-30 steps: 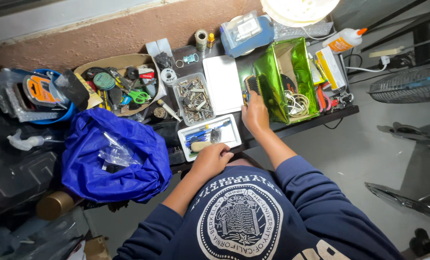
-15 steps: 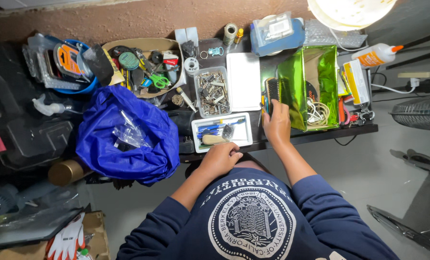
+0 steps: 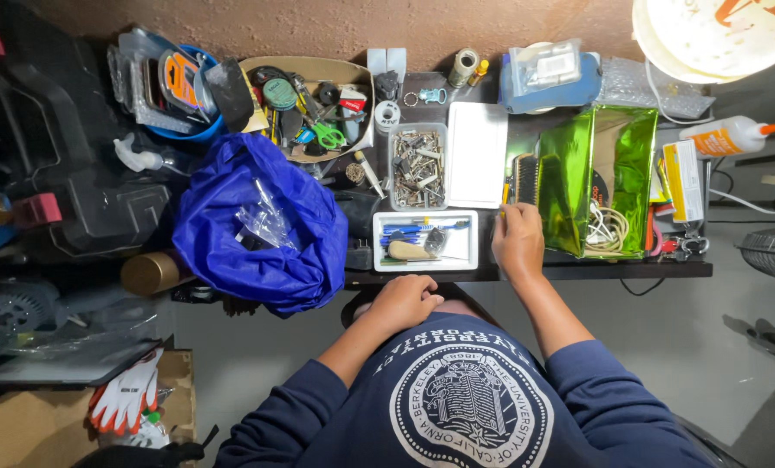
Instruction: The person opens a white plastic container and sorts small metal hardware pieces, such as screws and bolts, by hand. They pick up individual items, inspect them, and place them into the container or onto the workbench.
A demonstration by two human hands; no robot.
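My right hand (image 3: 518, 241) rests on the dark shelf (image 3: 578, 270), its fingers on a black brush (image 3: 524, 178) that lies between a white lid (image 3: 478, 154) and a shiny green bag (image 3: 597, 178). My left hand (image 3: 405, 300) is curled shut at the shelf's front edge, just below a white tray (image 3: 467, 252) of pens and small tools, with nothing visible in it. A clear box of metal hardware (image 3: 417, 166) stands behind the tray.
A blue cloth bag (image 3: 253, 230) with clear plastic bags on it lies at the left. Behind are a cardboard tray of tools (image 3: 309, 104), a blue bucket (image 3: 179, 87), a glue bottle (image 3: 727, 136) and a lit lamp (image 3: 717, 35). Gloves (image 3: 127, 399) lie below left.
The view has shifted, so everything sits further right and lower in frame. My right hand stays at the brush beside the green bag. My left hand stays curled at the shelf edge.
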